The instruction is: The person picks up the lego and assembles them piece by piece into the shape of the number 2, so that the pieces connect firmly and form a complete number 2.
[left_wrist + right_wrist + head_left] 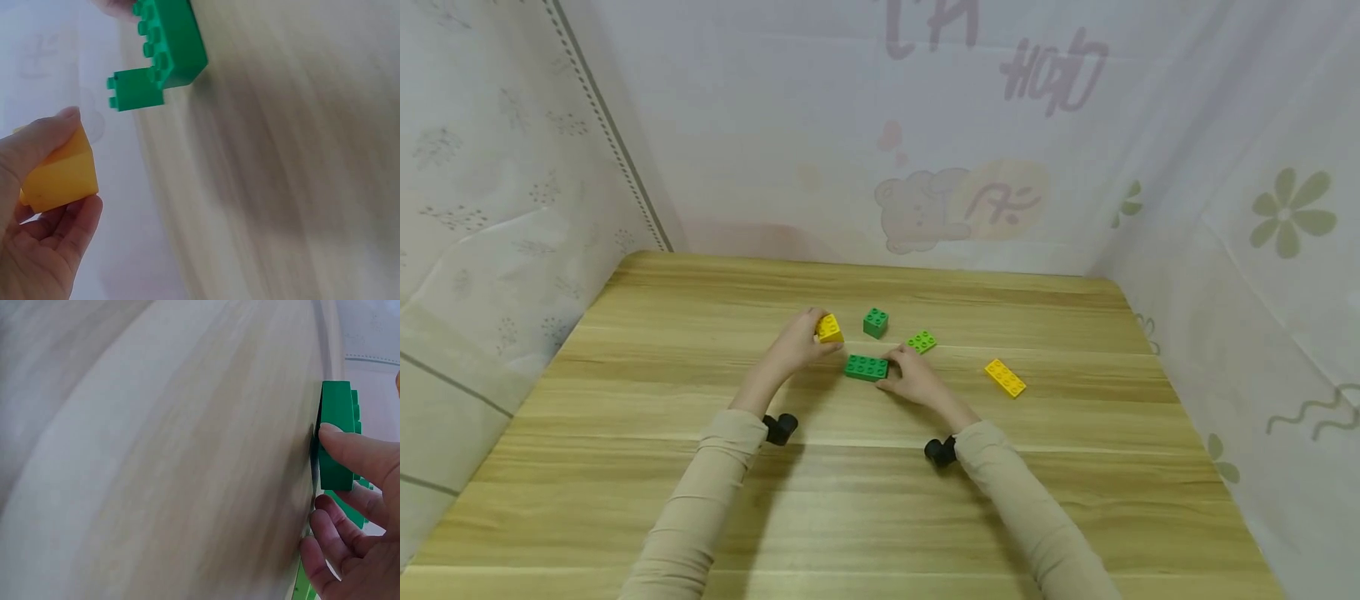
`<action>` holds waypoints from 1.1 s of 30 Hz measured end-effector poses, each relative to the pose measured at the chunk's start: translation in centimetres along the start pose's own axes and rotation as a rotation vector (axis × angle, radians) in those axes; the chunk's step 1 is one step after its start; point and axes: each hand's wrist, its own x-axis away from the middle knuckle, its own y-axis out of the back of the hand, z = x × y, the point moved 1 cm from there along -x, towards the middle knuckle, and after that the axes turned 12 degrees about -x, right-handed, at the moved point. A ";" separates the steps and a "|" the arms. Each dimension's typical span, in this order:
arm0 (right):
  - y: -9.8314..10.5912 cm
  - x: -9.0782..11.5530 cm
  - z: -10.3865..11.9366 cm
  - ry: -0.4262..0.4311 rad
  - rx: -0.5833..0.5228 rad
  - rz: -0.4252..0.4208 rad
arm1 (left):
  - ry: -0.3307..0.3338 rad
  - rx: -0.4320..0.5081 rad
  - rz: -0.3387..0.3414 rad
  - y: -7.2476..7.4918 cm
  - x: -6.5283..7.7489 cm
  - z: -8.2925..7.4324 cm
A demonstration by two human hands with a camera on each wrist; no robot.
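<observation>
A yellow toy building brick (pixel 830 329) is pinched between the thumb and fingers of my left hand (pixel 795 343), which looks raised off the table in the left wrist view. My right hand (pixel 916 377) grips the right end of a long green brick (pixel 866 367), studs up; in the right wrist view the thumb lies along its side. The yellow brick is apart from the green one, to its upper left. Just behind them stands a small square green brick (pixel 876 322). A flat light green brick (pixel 922 342) lies beyond my right fingers, partly hidden by them.
A flat yellow brick (pixel 1004 378) lies on the wooden table (pixel 850 517), to the right of my right hand. Printed curtains (pixel 760 150) hang behind the table and on both sides. Black wrist cameras (pixel 784 428) sit below both hands.
</observation>
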 end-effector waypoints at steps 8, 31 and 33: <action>0.7 0.2 -0.8 0.010 0.018 -0.002 | -0.069 0.028 -0.033 0.6 -0.1 -1.2; 1.0 0.3 -1.6 -0.046 0.013 0.012 | -0.204 0.020 0.083 -2.9 -1.6 -1.4; 1.0 0.4 -1.6 -0.042 0.014 0.011 | -0.214 0.017 0.091 -3.0 -1.6 -1.4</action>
